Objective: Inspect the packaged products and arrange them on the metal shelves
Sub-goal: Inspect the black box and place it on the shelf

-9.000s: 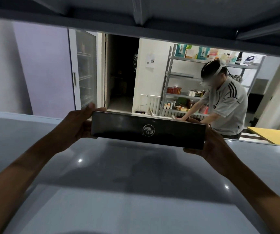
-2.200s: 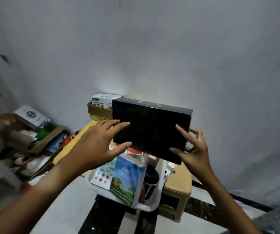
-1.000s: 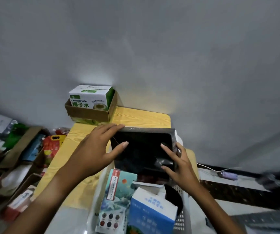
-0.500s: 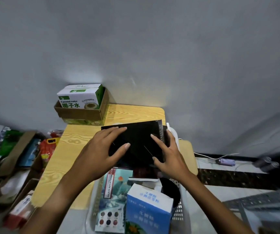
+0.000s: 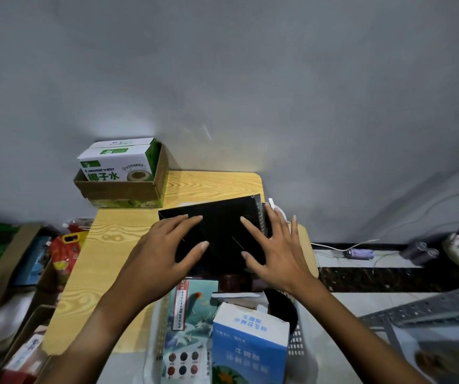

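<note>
Dim room, bright wall patch, blurred warped edges.

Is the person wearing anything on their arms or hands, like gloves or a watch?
No. The left hand and right hand are bare: no gloves, no rings showing. Both forearms are bare too, with no sleeves, watch or bracelet anywhere in view. The fingernails are short and plain, without polish.

Flat black box (glossy, slightly tilted) lies over the basket's far end.
</note>
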